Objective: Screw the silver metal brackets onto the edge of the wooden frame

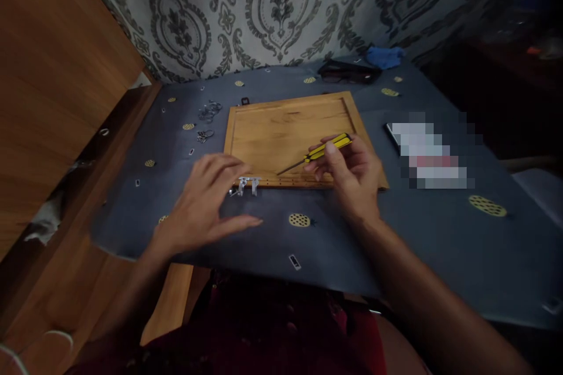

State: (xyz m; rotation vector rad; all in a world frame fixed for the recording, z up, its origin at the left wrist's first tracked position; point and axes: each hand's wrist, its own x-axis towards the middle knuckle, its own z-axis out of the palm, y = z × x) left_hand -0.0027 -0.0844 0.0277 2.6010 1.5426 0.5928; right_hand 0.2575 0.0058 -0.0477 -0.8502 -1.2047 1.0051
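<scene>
A shallow wooden tray-like board point(285, 129) with a raised rim lies on the table in front of me. My right hand point(352, 167) grips a screwdriver point(328, 147) with a yellow and black handle, its shaft pointing down and left over the board's near edge. Small metal brackets point(248, 184) sit on that edge at its left part, and a row of dark holes runs to their right. Around the brackets, my left hand point(215, 199) is spread, thumb and fingers apart, holding nothing; whether its fingertips touch the board I cannot tell.
Small metal rings and hardware point(209, 120) lie left of the board. Behind it are a dark sunglasses-like item point(349, 72) and a blue cloth point(385, 57). A blurred-out flat device point(428, 152) lies on the right. A wooden cabinet point(57, 70) borders the table's left side.
</scene>
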